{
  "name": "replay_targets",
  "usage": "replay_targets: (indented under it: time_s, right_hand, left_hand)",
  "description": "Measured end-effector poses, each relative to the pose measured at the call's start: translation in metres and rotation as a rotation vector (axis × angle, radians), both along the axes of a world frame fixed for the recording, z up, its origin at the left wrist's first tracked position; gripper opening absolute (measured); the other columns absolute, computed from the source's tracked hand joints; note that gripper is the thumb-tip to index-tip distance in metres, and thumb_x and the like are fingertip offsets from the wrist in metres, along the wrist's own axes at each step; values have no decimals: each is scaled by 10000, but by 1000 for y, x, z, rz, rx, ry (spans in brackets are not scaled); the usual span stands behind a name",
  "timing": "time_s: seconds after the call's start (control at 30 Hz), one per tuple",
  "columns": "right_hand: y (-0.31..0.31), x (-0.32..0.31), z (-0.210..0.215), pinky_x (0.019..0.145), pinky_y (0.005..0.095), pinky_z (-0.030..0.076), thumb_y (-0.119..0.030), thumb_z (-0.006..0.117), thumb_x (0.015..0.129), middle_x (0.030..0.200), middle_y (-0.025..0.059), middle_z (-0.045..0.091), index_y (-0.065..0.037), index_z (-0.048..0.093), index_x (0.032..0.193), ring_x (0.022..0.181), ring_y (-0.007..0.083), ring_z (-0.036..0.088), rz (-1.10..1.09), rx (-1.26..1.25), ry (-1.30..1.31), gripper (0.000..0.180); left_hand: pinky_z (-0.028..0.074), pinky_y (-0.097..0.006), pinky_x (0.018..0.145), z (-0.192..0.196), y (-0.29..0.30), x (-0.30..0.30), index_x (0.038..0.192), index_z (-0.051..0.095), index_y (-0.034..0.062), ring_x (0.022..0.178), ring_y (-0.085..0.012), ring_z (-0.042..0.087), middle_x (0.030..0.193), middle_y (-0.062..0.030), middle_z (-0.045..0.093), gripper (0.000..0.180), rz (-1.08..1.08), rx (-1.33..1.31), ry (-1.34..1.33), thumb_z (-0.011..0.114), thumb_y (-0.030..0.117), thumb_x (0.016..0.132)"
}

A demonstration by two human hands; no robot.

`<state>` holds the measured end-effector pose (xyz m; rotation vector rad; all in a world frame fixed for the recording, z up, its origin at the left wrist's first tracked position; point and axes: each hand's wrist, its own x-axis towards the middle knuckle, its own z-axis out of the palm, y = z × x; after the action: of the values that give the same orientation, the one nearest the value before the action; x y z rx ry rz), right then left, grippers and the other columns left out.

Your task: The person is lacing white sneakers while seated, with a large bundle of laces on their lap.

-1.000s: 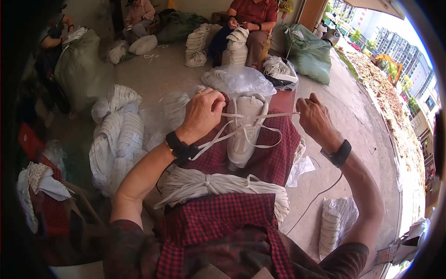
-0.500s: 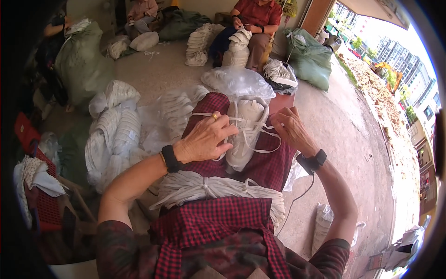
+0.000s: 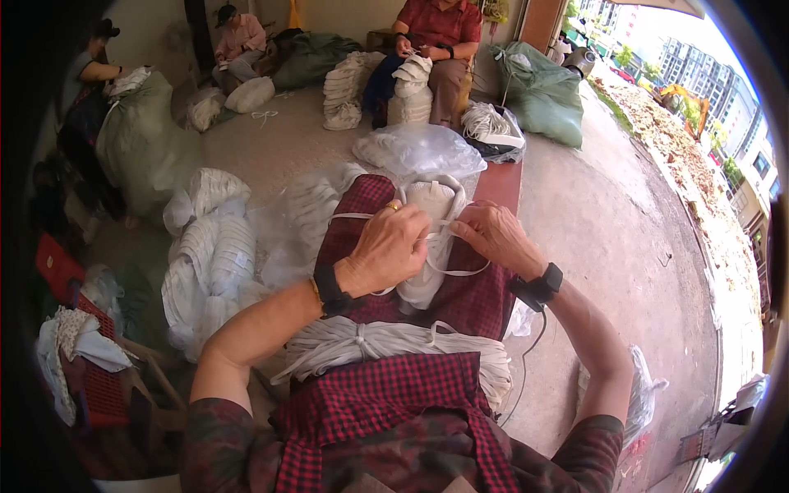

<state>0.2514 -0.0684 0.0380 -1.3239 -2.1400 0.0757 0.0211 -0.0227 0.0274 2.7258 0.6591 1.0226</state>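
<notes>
Centre of frame: white fabric shoe upper [image 3: 433, 238] lies on the red-checked lap, long axis running up-frame. Left hand [image 3: 390, 246] pinches the white flat cord [image 3: 349, 217] on its left side; right hand [image 3: 497, 238] pinches cord on the right, both touching.

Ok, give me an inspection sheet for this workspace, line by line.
Surface: checked cloth over the lap.
Job's things: white bundle wrapped with white cord.
Clutter: tied cord hank, white piles, clear bag.
Grippers: left hand and right hand both gripping the cord on the bundle.
Cables: black wire from the right wristband.
Surroundings: concrete floor, green sacks, seated people at the back.
</notes>
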Motion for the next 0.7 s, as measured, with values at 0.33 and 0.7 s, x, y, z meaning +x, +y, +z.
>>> replay_targets:
  time_s: [0.33, 0.7]
  right_hand:
    - [-2, 14, -2, 512, 387, 432, -162, 560, 878, 564, 172, 513, 59, 568, 734, 506, 221, 578, -48, -133, 242, 264]
    - [-53, 136, 41, 594, 426, 459, -55, 579, 879, 730, 192, 592, 34, 521, 766, 653, 392, 579, -603, 225, -229, 155]
  left_hand:
    - [504, -478, 678, 19, 28, -40, 1044, 548, 24, 755, -398, 642, 837, -190, 642, 179, 378, 120, 10, 470, 29, 884]
    - [494, -420, 740, -14, 21, -21, 978, 593, 12, 799, -353, 626, 894, -170, 631, 133, 232, -198, -267, 530, 28, 862]
